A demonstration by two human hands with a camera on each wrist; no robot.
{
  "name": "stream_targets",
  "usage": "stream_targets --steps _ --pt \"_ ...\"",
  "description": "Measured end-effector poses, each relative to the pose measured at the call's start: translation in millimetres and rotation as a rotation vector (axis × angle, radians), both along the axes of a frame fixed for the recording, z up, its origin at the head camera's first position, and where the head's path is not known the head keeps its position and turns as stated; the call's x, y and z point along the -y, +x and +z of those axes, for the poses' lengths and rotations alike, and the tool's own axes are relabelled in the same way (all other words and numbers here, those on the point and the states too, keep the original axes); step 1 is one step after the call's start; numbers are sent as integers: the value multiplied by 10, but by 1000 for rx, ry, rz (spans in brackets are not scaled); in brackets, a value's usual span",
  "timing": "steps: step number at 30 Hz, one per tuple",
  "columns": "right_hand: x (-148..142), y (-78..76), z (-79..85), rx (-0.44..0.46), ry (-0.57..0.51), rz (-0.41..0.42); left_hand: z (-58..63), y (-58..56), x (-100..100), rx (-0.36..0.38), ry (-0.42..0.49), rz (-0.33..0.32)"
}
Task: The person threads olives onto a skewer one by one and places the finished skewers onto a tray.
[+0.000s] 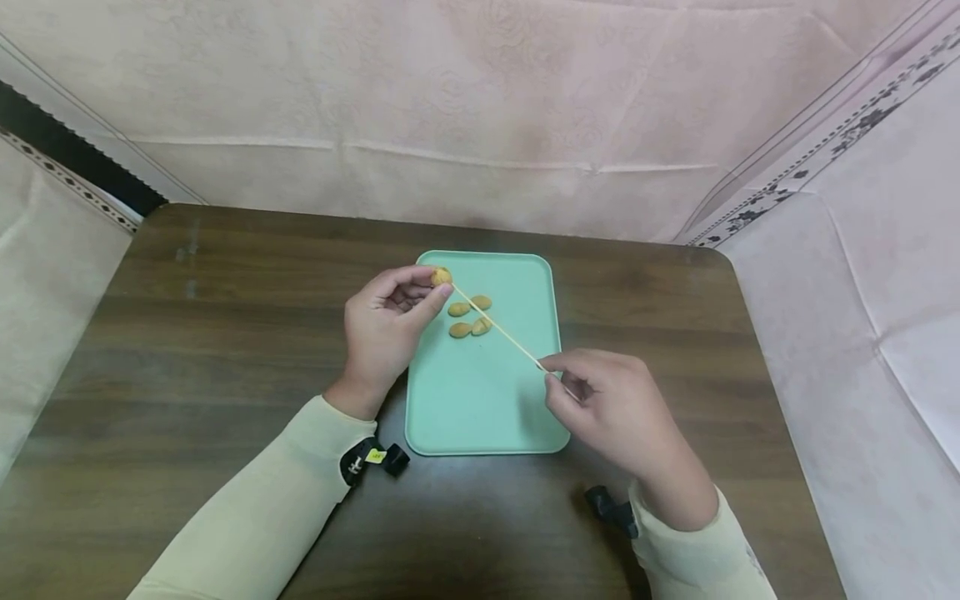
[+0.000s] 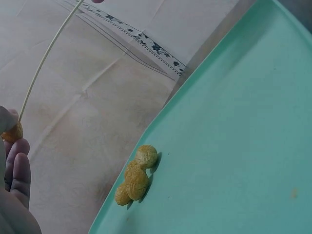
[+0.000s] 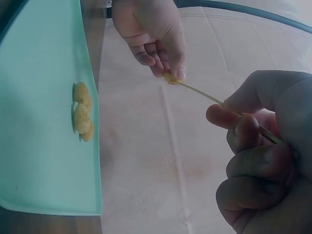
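My left hand (image 1: 386, 325) pinches a small wrinkled golden-brown ball (image 1: 442, 277), like a fried ball, between thumb and fingertips over the tray's far left corner. A thin wooden skewer (image 1: 504, 332) runs from that ball down to my right hand (image 1: 603, 400), which pinches it near its other end, over the tray's right edge. In the right wrist view the skewer's tip meets the ball (image 3: 173, 78), and its tail passes under the right fingers. On the pale green tray (image 1: 487, 417) lie several more such balls (image 1: 460, 330), grouped close together below the skewer.
The tray rests on a dark wooden table (image 1: 225, 358). Pale patterned cloth (image 1: 465, 100) hangs behind the table and along both sides. Black wrist cameras (image 1: 393, 460) are strapped at both sleeves.
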State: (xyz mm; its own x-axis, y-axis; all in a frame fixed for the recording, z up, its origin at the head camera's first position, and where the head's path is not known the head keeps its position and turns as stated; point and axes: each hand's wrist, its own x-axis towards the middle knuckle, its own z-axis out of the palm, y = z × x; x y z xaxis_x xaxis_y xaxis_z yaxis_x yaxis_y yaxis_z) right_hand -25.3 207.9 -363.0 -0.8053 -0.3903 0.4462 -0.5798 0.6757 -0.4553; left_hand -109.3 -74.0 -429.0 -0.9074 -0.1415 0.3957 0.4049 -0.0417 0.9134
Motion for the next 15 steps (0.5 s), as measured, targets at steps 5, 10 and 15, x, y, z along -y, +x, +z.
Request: stream_targets --steps 5,10,15 --pt "36 -24 -43 22 -12 2 11 30 -41 -4 -35 2" --pt "60 -49 -108 25 -16 16 47 113 -125 -1 -118 -10" --pt "65 -65 -154 20 -20 18 57 194 -221 -4 -183 -38"
